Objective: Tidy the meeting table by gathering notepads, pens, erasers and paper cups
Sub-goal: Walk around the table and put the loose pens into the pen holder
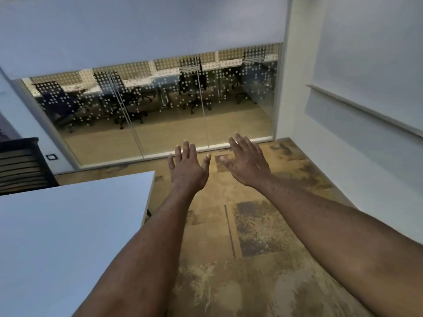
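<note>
Both my arms stretch forward over the patterned floor, palms down. My left hand (pixel 188 168) has its fingers spread and holds nothing. My right hand (pixel 248 162) is also spread and holds nothing. The white meeting table (pixel 68 229) fills the lower left, just left of my left forearm. I see no notepads, pens, erasers or paper cups on the part of it that shows.
A black slatted chair (pixel 21 165) stands behind the table at the far left. A glass wall (pixel 160 115) with a dot pattern lies ahead, with office chairs beyond it. A white wall (pixel 366 110) runs along the right. Brown mottled carpet (pixel 251 236) covers the floor.
</note>
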A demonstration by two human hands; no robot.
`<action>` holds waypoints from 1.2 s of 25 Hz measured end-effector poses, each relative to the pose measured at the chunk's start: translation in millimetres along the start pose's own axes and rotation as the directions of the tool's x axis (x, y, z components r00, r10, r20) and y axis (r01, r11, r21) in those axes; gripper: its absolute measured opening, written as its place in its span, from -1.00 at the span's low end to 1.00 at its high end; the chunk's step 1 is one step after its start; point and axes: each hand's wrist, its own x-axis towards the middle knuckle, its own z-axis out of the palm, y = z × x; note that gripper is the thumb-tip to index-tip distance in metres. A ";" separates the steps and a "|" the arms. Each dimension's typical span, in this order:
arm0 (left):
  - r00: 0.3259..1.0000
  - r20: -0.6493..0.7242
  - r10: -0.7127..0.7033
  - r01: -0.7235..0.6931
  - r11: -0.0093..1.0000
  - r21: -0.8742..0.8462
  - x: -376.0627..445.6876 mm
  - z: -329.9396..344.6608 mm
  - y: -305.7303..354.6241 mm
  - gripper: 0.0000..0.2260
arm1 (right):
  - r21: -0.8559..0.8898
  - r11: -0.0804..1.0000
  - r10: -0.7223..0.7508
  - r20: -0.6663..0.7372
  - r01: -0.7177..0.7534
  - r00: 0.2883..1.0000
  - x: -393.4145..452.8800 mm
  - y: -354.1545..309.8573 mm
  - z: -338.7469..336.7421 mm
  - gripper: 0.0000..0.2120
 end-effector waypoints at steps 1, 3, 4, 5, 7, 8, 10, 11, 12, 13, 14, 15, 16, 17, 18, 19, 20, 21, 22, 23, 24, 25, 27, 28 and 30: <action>1.000 0.009 0.011 -0.011 1.000 -0.003 17.6 10.3 -1.8 -0.35 | 0.005 1.000 0.004 0.011 -0.004 1.000 18.0 7.6 11.2 -0.30; 1.000 0.003 -0.005 0.005 1.000 -0.017 58.9 32.6 -2.4 -0.35 | 0.037 0.999 0.018 0.040 -0.020 0.999 61.5 21.7 34.1 -0.30; 1.000 0.013 -0.006 0.006 1.000 -0.013 86.7 47.2 -6.2 -0.35 | 0.039 0.999 0.003 0.048 -0.005 0.999 89.0 27.8 51.7 -0.29; 1.000 0.024 -0.009 0.009 1.000 0.001 89.7 49.5 -8.4 -0.35 | 0.039 0.999 -0.009 0.042 0.008 0.999 90.0 27.8 56.2 -0.29; 0.998 0.055 -0.031 0.029 0.999 0.020 144.5 73.7 -9.4 -0.35 | 0.070 0.997 -0.018 0.076 0.012 0.997 143.5 44.9 85.8 -0.30; 0.998 0.049 -0.049 0.048 0.998 0.027 168.3 86.1 -8.7 -0.35 | 0.084 0.996 -0.023 0.076 0.016 0.997 167.1 52.7 99.3 -0.30; 0.995 0.079 -0.058 0.054 0.997 0.051 207.2 102.7 -12.6 -0.35 | 0.083 0.996 -0.032 0.074 0.026 0.997 201.6 65.9 122.5 -0.30; 0.995 0.084 -0.059 0.054 0.997 0.058 236.8 111.2 -14.8 -0.35 | 0.097 0.995 -0.039 0.092 0.031 0.995 230.9 74.5 133.5 -0.30; 0.992 0.087 -0.089 0.084 0.995 0.059 272.4 119.5 -15.9 -0.35 | 0.111 0.993 -0.039 0.122 0.025 0.992 271.3 85.2 144.2 -0.30; 0.991 0.074 -0.114 0.110 0.992 0.055 297.3 127.9 -16.2 -0.36 | 0.112 0.993 -0.045 0.129 0.031 0.991 299.1 94.1 154.5 -0.30; 0.988 0.075 -0.133 0.130 0.990 0.047 334.1 135.9 -17.8 -0.36 | 0.105 0.993 -0.060 0.151 0.044 0.987 337.7 102.6 165.6 -0.30; 0.987 0.073 -0.144 0.139 0.988 0.064 337.2 134.0 -23.1 -0.36 | 0.092 0.994 -0.074 0.136 0.062 0.988 342.3 101.2 168.1 -0.29; 0.987 0.071 -0.147 0.143 0.988 0.059 360.4 138.4 -28.2 -0.36 | 0.086 0.993 -0.089 0.153 0.077 0.984 368.8 103.6 176.4 -0.29; 0.984 0.078 -0.162 0.158 0.986 0.055 386.3 146.1 -29.9 -0.36 | 0.092 0.993 -0.096 0.178 0.080 0.979 399.2 109.4 186.9 -0.29; 0.982 0.064 -0.178 0.176 0.983 0.043 401.0 152.2 -34.6 -0.36 | 0.101 0.990 -0.114 0.175 0.098 0.978 416.6 108.9 196.0 -0.29; 0.979 0.070 -0.190 0.188 0.981 0.040 424.3 159.5 -43.9 -0.36 | 0.105 0.987 -0.140 0.181 0.123 0.973 440.7 105.3 208.2 -0.29; 0.977 0.088 -0.195 0.192 0.981 0.043 426.1 160.9 -45.4 -0.36 | 0.115 0.985 -0.146 0.171 0.128 0.974 438.1 106.6 212.6 -0.30; 0.975 0.085 -0.203 0.200 0.979 0.041 451.8 168.0 -57.4 -0.36 | 0.123 0.983 -0.159 0.182 0.138 0.970 462.9 103.8 227.2 -0.30; 0.971 0.066 -0.231 0.229 0.973 0.036 482.5 175.3 -70.2 -0.36 | 0.132 0.981 -0.169 0.201 0.144 0.965 497.1 98.1 243.0 -0.30; 0.968 0.046 -0.249 0.247 0.968 0.028 505.3 185.9 -80.9 -0.36 | 0.139 0.979 -0.177 0.206 0.150 0.963 519.6 93.3 261.1 -0.30; 0.967 0.036 -0.251 0.250 0.968 0.022 542.8 197.2 -100.2 -0.36 | 0.142 0.976 -0.196 0.223 0.168 0.955 556.0 85.1 283.7 -0.30; 0.966 0.041 -0.255 0.254 0.967 0.032 549.4 195.4 -104.8 -0.36 | 0.150 0.972 -0.210 0.225 0.179 0.951 561.2 82.3 287.5 -0.29; 0.964 0.014 -0.266 0.266 0.964 0.025 604.3 217.1 -139.0 -0.36 | 0.165 0.967 -0.231 0.250 0.194 0.940 620.0 65.5 330.4 -0.29; 0.957 0.005 -0.289 0.289 0.957 0.023 626.6 228.0 -154.2 -0.36 | 0.174 0.964 -0.242 0.248 0.202 0.938 643.7 55.9 348.1 -0.28; 0.952 0.052 -0.303 0.301 0.953 0.031 663.0 239.3 -183.5 -0.35 | 0.200 0.955 -0.269 0.260 0.221 0.927 677.1 40.3 370.4 -0.28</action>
